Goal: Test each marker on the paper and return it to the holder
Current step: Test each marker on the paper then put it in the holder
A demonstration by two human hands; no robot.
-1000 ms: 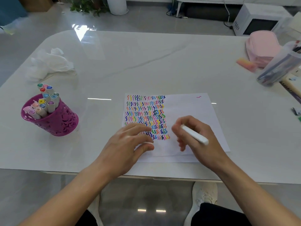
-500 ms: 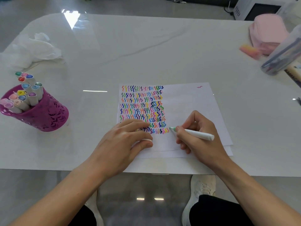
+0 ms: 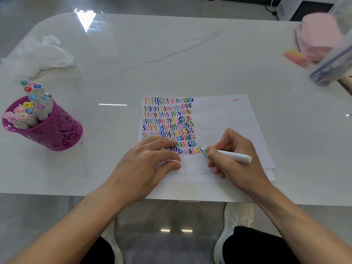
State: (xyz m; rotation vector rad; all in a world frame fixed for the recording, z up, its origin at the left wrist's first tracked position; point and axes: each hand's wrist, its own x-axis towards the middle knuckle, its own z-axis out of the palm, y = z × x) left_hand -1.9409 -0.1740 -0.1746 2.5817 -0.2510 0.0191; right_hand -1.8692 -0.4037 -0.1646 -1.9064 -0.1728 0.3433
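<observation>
Below the table's [image 3: 57, 178] near edge a white shoe [image 3: 237, 220] shows by the right forearm; its mate is mostly hidden behind the left arm. The left hand [image 3: 150, 164] lies on the paper [image 3: 228, 119], fingers flat over the lowest squiggle rows, thumb nipping a small white cap [image 3: 174, 161], largely hidden, against the forefinger. Just to its right the right hand [image 3: 234, 157] is clamped on the marker [image 3: 231, 155], green tip touching the sheet at the bottom row's end. Well left of the left hand stands the purple holder [image 3: 57, 132], full of capped markers [image 3: 32, 109]. Far beyond the right hand a pink pouch [image 3: 318, 35] and a clear case [image 3: 331, 61] are cut off by the frame.
</observation>
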